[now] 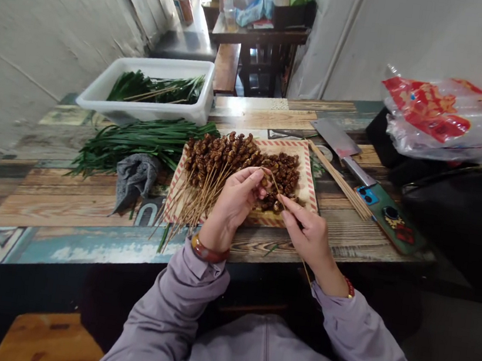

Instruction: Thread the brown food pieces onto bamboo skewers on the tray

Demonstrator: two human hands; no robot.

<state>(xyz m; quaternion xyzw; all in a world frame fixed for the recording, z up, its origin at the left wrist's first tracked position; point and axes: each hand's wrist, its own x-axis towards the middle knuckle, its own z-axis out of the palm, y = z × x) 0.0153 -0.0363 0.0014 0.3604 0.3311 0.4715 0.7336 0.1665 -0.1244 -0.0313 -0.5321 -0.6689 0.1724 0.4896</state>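
Note:
My right hand point(308, 231) is closed around a thin bamboo skewer point(274, 182), whose lower end sticks out below the palm. The fingers of my left hand point(239, 195) pinch a small brown piece of food at the skewer's upper end, partly covered by the fingertips. Both hands are above a tray with a red-striped rim point(311, 169). On its left lie many loaded skewers point(221, 157) with glossy brown, curled pieces, their bare sticks pointing towards me. A heap of loose brown pieces point(286, 172) lies on the right, partly behind my hands.
Left of the tray are green chives point(139, 143) and a grey cloth point(135, 175). Behind them stands a white plastic tub point(143, 110) holding more greens. To the right lie bare skewers point(341, 182), a cleaver point(337, 139), a phone point(389, 218) and plastic bags point(448, 122).

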